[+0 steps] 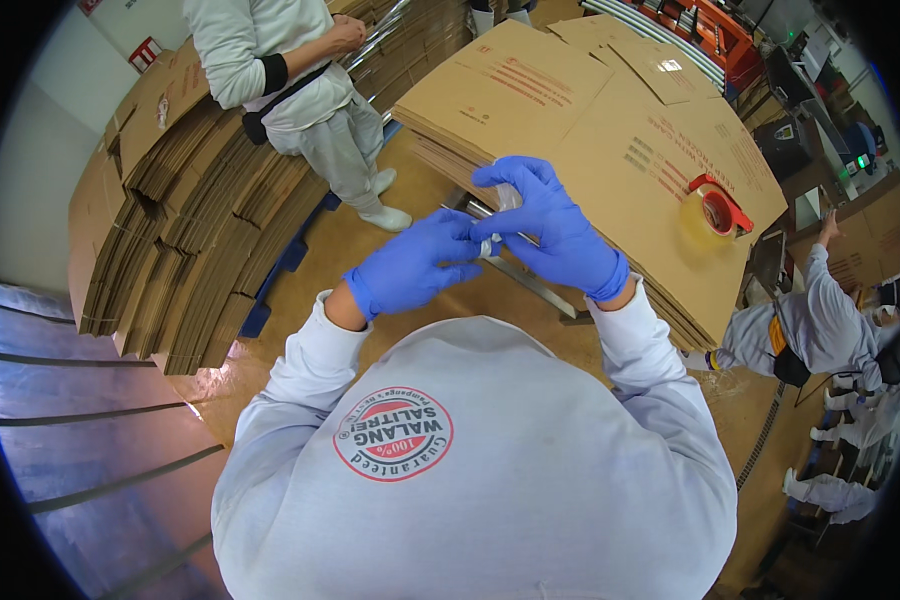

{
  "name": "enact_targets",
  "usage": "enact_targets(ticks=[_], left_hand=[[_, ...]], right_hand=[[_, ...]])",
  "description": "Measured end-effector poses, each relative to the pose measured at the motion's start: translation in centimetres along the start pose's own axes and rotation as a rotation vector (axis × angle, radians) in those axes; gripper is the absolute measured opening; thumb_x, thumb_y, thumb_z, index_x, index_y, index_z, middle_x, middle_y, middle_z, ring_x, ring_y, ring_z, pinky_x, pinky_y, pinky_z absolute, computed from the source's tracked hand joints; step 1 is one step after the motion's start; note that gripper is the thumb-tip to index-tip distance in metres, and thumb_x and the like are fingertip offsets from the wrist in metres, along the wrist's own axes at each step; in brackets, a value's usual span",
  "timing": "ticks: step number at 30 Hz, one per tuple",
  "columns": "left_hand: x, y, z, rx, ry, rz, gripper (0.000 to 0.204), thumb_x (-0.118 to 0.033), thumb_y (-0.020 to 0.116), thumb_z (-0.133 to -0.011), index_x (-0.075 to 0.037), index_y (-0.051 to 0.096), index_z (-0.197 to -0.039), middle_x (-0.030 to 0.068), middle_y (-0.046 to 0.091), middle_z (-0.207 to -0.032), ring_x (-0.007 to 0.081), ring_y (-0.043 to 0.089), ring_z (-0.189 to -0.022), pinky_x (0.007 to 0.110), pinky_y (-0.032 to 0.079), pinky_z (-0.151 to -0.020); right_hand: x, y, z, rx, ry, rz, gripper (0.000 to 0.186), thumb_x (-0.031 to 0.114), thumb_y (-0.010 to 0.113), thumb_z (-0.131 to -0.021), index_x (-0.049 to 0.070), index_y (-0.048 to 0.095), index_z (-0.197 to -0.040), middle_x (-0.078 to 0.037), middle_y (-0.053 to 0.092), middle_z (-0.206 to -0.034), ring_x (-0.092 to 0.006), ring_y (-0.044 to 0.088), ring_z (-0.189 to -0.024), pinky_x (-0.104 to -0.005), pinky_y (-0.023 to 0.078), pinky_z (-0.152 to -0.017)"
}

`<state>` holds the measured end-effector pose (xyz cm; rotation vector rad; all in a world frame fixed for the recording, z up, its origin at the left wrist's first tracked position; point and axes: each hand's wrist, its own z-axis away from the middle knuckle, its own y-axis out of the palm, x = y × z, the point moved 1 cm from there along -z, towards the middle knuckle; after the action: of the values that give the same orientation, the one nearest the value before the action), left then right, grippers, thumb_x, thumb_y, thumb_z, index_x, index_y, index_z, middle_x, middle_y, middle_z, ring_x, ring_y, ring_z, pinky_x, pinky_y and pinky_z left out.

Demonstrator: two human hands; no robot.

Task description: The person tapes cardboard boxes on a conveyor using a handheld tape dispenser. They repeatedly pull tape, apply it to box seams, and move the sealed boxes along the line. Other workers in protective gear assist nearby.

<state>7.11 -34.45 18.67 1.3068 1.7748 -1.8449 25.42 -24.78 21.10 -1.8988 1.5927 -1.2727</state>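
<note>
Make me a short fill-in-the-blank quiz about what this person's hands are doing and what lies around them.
1. Both hands, left hand and right hand, wear ____ gloves.
2. The hands pinch a small clear strip ____ them.
3. The red tape dispenser lies on a stack of flat ____ boxes.
4. A co-worker stands between ____ stacks of cardboard.

Missing words: blue; between; cardboard; two

Flattened brown cardboard boxes (610, 130) with red print are lying stacked ahead; more flat cartons (185, 215) are leaning in rows at the left. A red-and-white sign (146, 50) is hanging on the wall.
</note>
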Motion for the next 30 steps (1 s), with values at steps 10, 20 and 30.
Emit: enact_targets(ticks=[10, 20, 30], left_hand=[[2.3, -7.0, 8.4, 0.026, 0.112, 0.108, 0.049, -0.023, 0.068, -0.084, -0.007, 0.057, -0.129, 0.0106, 0.05, -0.137, 0.0302, 0.029, -0.138, 0.043, 0.025, -0.111], [11.4, -9.0, 14.8, -0.423, 0.182, 1.195, 0.057, -0.013, 0.067, -0.081, -0.004, 0.051, -0.135, 0.0121, 0.054, -0.133, 0.0222, 0.037, -0.134, 0.038, 0.028, -0.111], [12.9, -10.0, 14.2, -0.488, -0.229, 0.607, 0.032, -0.009, 0.064, -0.086, -0.002, 0.058, -0.116, 0.0053, 0.062, -0.111, 0.014, 0.058, -0.099, 0.03, 0.045, -0.09]], right_hand=[[6.1, 4.8, -6.4, 0.15, 0.043, 0.093, 0.028, 0.024, 0.084, -0.057, 0.015, 0.065, -0.076, -0.006, 0.05, -0.104, -0.0291, 0.045, -0.104, -0.041, 0.038, -0.09], [6.6, 17.0, -13.0, -0.338, 0.154, 0.089, 0.03, 0.023, 0.083, -0.063, 0.01, 0.062, -0.079, -0.007, 0.052, -0.098, -0.0287, 0.049, -0.096, -0.0392, 0.041, -0.084], [4.9, 17.8, -12.8, -0.105, 0.209, -0.066, 0.029, 0.016, 0.081, -0.064, 0.007, 0.058, -0.079, -0.007, 0.055, -0.093, -0.028, 0.052, -0.09, -0.0377, 0.045, -0.079]])
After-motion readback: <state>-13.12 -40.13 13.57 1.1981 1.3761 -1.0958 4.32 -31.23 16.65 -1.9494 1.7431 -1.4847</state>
